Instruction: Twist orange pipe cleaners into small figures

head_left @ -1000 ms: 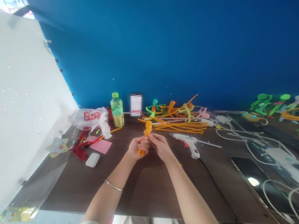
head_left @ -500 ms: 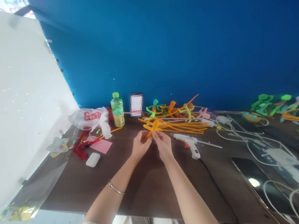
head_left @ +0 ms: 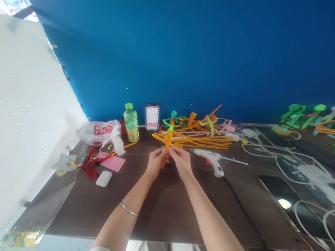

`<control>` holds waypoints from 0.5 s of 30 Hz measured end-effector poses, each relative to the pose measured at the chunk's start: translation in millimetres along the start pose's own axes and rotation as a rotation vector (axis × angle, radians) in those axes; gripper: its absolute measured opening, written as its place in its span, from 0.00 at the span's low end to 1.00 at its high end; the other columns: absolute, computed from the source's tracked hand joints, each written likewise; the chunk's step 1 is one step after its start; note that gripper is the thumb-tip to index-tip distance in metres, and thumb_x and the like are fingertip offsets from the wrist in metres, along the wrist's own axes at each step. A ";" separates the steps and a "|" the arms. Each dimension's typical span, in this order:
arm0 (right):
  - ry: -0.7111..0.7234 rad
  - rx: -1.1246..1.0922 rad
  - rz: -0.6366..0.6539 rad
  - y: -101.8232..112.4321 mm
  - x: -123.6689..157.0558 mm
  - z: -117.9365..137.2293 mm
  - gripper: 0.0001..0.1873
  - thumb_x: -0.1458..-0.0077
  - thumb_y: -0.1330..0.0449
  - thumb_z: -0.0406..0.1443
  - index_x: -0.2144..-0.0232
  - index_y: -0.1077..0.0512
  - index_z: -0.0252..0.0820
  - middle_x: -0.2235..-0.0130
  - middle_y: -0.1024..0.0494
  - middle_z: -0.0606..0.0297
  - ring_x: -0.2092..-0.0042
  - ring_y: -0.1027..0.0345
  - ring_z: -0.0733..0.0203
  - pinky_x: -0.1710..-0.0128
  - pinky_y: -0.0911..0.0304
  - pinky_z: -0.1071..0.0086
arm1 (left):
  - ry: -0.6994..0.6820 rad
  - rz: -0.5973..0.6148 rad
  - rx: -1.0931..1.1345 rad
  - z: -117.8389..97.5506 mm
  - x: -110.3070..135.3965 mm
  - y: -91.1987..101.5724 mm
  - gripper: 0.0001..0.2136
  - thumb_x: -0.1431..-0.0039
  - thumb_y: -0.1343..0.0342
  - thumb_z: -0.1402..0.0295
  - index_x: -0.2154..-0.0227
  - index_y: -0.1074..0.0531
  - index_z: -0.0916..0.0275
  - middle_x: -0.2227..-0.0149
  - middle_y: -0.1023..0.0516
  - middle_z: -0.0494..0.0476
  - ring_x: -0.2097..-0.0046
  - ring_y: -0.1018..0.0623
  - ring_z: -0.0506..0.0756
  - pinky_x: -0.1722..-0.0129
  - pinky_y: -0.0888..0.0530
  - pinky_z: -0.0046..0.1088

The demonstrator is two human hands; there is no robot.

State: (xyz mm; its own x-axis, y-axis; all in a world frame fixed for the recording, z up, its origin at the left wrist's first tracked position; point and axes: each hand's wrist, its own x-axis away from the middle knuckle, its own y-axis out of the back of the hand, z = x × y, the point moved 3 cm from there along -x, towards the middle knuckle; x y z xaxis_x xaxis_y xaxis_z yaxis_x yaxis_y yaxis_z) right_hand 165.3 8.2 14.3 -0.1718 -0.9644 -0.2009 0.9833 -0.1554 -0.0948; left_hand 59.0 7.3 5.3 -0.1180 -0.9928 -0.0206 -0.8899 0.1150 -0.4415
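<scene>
My left hand (head_left: 157, 164) and my right hand (head_left: 181, 162) meet above the brown table (head_left: 154, 213), both pinching an orange pipe cleaner piece (head_left: 167, 142). Its twisted top sticks up past my fingers, and a straight stem (head_left: 163, 163) runs down between my hands. Just beyond my fingertips lies a loose pile of orange pipe cleaners (head_left: 200, 141). A white hot glue gun (head_left: 211, 161) rests to the right of my right hand. A thin bangle circles my left wrist.
Beyond my hands stand a green-capped plastic bottle (head_left: 131, 123) and a white plastic bag (head_left: 100, 133). A white case (head_left: 103, 178) and pink paper (head_left: 113, 164) lie left. White cables and a dark phone (head_left: 285, 204) lie right. Green pipe cleaner figures (head_left: 296, 116) sit far right.
The orange piece has turned in my fingers, from lying crosswise to standing with its stem pointing down toward the table. Both hands remain close together on it.
</scene>
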 end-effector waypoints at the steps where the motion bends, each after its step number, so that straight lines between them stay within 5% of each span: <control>1: 0.011 0.014 -0.002 0.3 -0.3 0.1 0.16 0.59 0.38 0.44 0.71 0.24 0.38 0.69 0.22 0.62 0.66 0.29 0.58 0.65 0.35 0.66 | 0.024 0.012 0.052 -1.0 0.7 -0.7 0.14 0.58 0.40 0.59 0.77 0.31 0.67 0.80 0.34 0.49 0.79 0.34 0.45 0.75 0.33 0.23; 8: -0.019 0.007 -0.008 -0.1 -0.5 -1.1 0.16 0.58 0.38 0.44 0.70 0.24 0.38 0.69 0.22 0.62 0.67 0.29 0.57 0.68 0.34 0.65 | 0.176 0.144 0.339 -7.3 4.3 -5.3 0.08 0.53 0.42 0.69 0.76 0.34 0.67 0.80 0.40 0.47 0.80 0.39 0.42 0.80 0.39 0.17; 15: 0.203 0.207 -0.050 -1.2 5.1 11.6 0.14 0.54 0.41 0.43 0.70 0.24 0.40 0.66 0.21 0.60 0.63 0.28 0.56 0.59 0.35 0.62 | 0.411 0.145 0.606 -10.7 7.5 -4.4 0.04 0.45 0.52 0.75 0.74 0.36 0.67 0.80 0.46 0.46 0.83 0.44 0.40 0.83 0.43 0.13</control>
State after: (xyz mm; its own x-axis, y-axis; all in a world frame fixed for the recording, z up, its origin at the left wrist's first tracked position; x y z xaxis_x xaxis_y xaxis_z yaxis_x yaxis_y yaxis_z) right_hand 164.0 1.0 24.7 -0.2086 -0.8951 -0.3942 0.9610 -0.2624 0.0874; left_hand 57.3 -0.3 16.6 -0.4767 -0.8629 0.1679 -0.4677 0.0872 -0.8796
